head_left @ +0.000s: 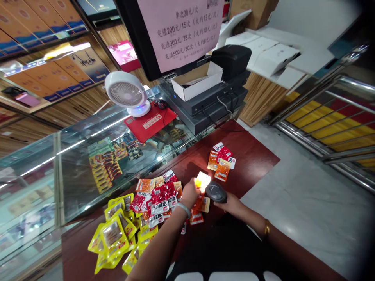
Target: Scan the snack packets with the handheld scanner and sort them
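Beyond both grips, a pink sheet (pixel 183 33) reads 单次20元/次, 充值200元/15次, 充值300元/28次 and 充值500元/60次 (the bracketed rates give about 13, 10 and 8元). Red packets (pixel 161 195), left of the left grip (pixel 190 194), carry dark lettering too blurred to read surely; yellow packets (pixel 113 234) lie farther left. The worktop (pixel 252 154) is dark red, meeting a glass counter (pixel 76 175) beyond the grips; grey floor (pixel 272 195) and a railing (pixel 295 138) lie right of the right grip (pixel 233 203). The left grip pinches a glare-lit packet (pixel 204 179); the right grip wraps a dark scanner (pixel 216 192), its head pointing at that packet, its long axis slanting from right grip toward left.
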Available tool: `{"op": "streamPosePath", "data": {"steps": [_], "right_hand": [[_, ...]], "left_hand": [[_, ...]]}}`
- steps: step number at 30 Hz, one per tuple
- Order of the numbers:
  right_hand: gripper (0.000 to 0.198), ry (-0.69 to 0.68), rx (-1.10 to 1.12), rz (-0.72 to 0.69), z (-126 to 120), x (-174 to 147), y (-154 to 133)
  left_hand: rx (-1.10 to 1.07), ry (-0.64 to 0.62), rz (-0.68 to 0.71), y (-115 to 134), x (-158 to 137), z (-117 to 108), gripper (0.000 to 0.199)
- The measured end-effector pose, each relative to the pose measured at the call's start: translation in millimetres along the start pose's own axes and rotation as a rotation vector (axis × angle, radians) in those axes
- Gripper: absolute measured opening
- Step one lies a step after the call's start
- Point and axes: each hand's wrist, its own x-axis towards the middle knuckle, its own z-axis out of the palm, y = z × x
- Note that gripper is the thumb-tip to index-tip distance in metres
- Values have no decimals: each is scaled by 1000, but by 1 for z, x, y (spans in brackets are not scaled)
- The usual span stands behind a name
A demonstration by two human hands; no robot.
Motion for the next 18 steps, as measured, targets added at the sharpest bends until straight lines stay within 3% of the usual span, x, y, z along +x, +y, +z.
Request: {"op": "streamPosePath", "data": {"steps": [3, 5, 8, 12, 15, 18], "right_hand": [[53, 76, 36, 45, -4, -1, 8], [53, 91, 54, 104, -6, -2, 12], [53, 82, 49, 178, -8, -3, 14], [54, 90, 8, 137, -10, -5, 17], [53, 72, -34, 117, -9, -8, 24], [51, 34, -37, 99, -6, -13, 30]], "left_hand": [[-338, 13, 86, 19, 27, 8, 43], [-400, 24, 134, 26, 33, 6, 53], [-66, 19, 150, 20, 18, -6, 51], [533, -88, 226, -4, -21, -17, 52], [666, -123, 291, -17, -37, -13, 52], [643, -117, 218, -21, -36, -10, 46]]}}
